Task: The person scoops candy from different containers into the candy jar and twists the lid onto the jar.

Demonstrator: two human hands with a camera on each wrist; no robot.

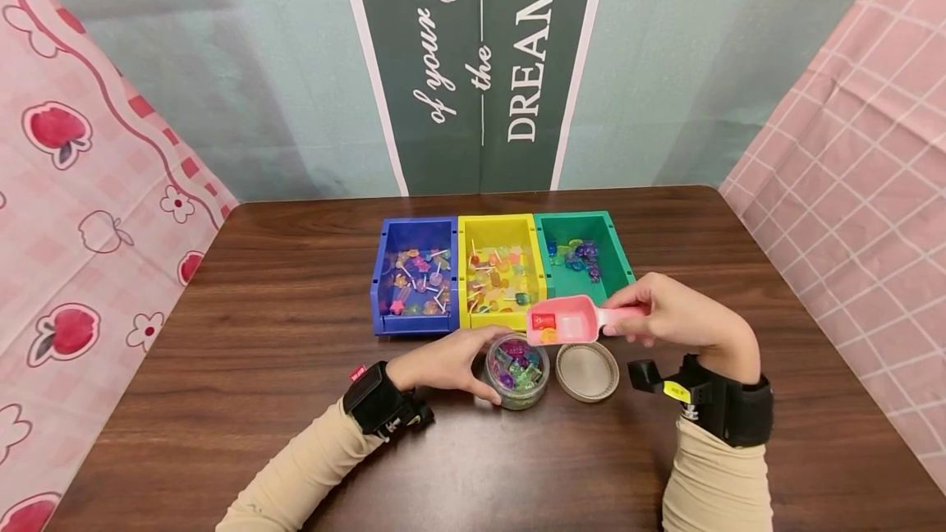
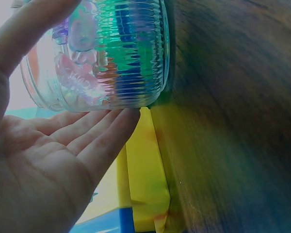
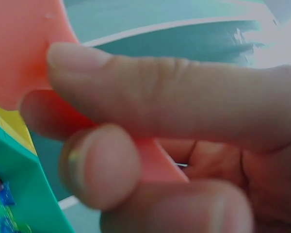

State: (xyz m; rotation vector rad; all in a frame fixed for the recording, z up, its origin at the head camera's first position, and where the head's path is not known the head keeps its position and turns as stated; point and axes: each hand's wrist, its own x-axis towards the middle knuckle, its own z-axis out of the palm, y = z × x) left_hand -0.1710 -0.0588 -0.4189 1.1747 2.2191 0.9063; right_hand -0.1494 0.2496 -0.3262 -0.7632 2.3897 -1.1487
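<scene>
My right hand (image 1: 676, 314) grips the handle of a pink scoop (image 1: 580, 314), with thumb and fingers pinched around it in the right wrist view. The scoop is held level above the table, in front of the yellow and green bins. In it lie a red piece (image 1: 543, 321) and an orange-yellow piece (image 1: 548, 336). My left hand (image 1: 447, 361) holds a clear round jar (image 2: 106, 53) from its left side, thumb on one side and fingers on the other. The open jar stands on the table, filled with colourful translucent pieces (image 1: 516, 364). Right of it lies a round lid (image 1: 587, 372).
Behind the jar stand three joined bins: a blue bin (image 1: 415, 324) and a yellow bin (image 1: 465, 269) with lollipop-like and other small pieces, and a green bin (image 1: 575, 227) with purple, blue and green pieces. Patterned cloths hang around the brown table (image 1: 296, 286).
</scene>
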